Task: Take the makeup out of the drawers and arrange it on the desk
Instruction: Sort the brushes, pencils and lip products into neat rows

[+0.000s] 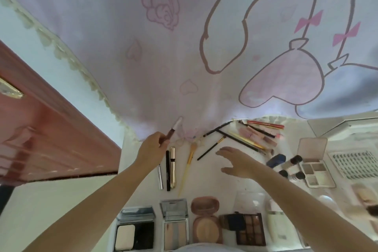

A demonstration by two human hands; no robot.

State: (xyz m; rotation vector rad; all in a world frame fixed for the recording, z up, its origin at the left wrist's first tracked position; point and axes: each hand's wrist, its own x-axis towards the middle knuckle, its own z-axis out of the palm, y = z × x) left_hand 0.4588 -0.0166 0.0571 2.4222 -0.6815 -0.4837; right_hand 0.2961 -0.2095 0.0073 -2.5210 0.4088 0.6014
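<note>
My left hand (152, 145) grips a slim lip-gloss tube (173, 129) with a dark red body and a pale cap, raised at the far left of the white desk (206, 182). My right hand (235, 161) hovers open, fingers spread, above the desk's middle. Between my hands, three slim tubes (168, 168) and a gold-handled brush (188, 163) lie side by side. Open compacts (176, 225) and an eyeshadow palette (248, 229) line the near edge. No drawer is in view.
Several pencils, thin brushes and lip tubes (251, 135) lie scattered at the back right. A blue tube (276, 160), small dark-capped bottles (292, 168) and an open palette (315, 161) sit to the right. A pink printed curtain (184, 47) hangs behind; a red-brown door (41, 129) stands left.
</note>
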